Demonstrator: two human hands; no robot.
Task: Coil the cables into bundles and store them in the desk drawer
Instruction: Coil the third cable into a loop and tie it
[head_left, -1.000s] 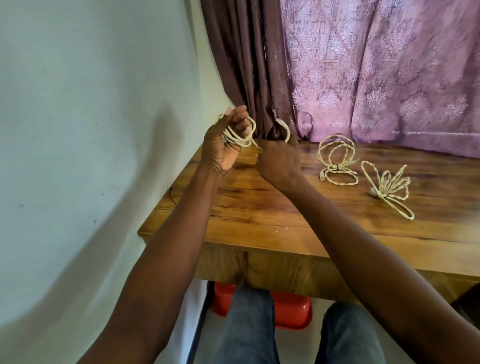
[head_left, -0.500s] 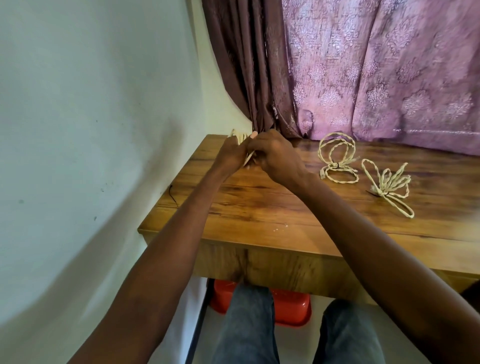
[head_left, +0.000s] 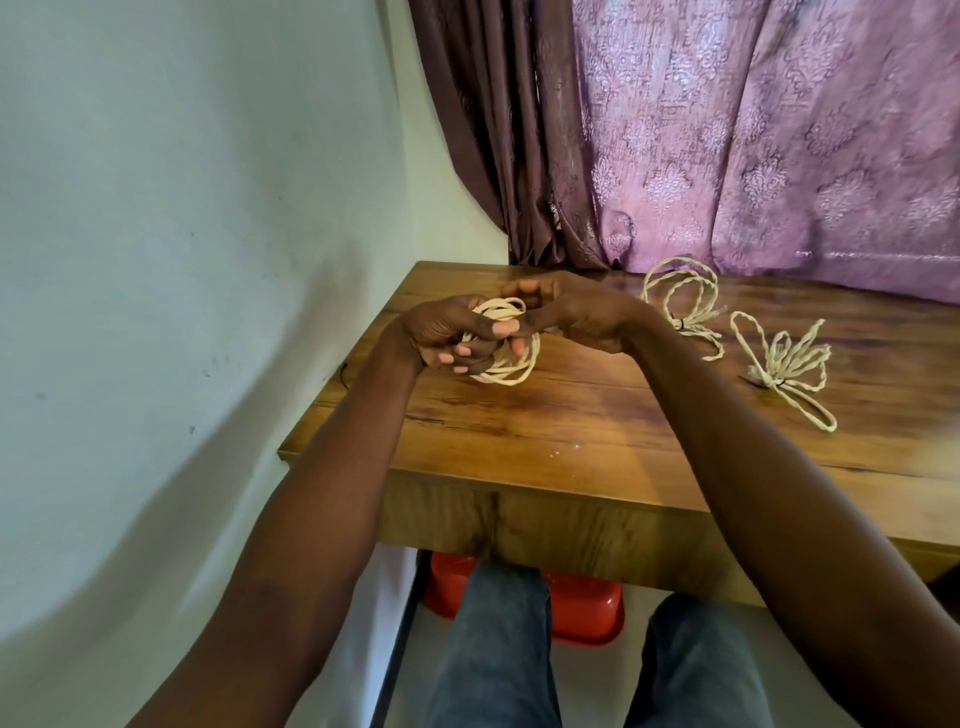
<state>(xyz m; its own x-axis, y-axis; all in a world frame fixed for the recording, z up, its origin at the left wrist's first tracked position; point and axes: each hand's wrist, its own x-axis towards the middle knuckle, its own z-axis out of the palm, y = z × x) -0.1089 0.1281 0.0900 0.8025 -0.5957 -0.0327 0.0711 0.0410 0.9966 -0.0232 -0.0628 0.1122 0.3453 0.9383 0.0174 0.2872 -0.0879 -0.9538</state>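
**Two bundles tied, a third in hand, drawer step untouched**

Above the near left part of the brown wood-grain desk (head_left: 597, 431), seen from the head camera, both hands meet around a coil of cream twisted cable (head_left: 511, 358). The left hand (head_left: 447, 332) has its fingers curled round the coil's loops, gripping them from the left side. The right hand (head_left: 571, 312) comes in from above and right, its fingers bent and reaching into the same loops; it appears to pinch a strand, though the exact hold is partly hidden.

Further right on the desk lie two finished bundles, well apart from the hands: a cream looped cable bundle (head_left: 680, 306) standing partly upright near the purple patterned curtain (head_left: 779, 130), and a flatter cream cable bundle (head_left: 784, 364) with its loops fanned out, each cinched by a dark tie.

By my judgement, two cables are coiled and this one is being gathered or secured. No open drawer shows, so storing all three seems left to do.
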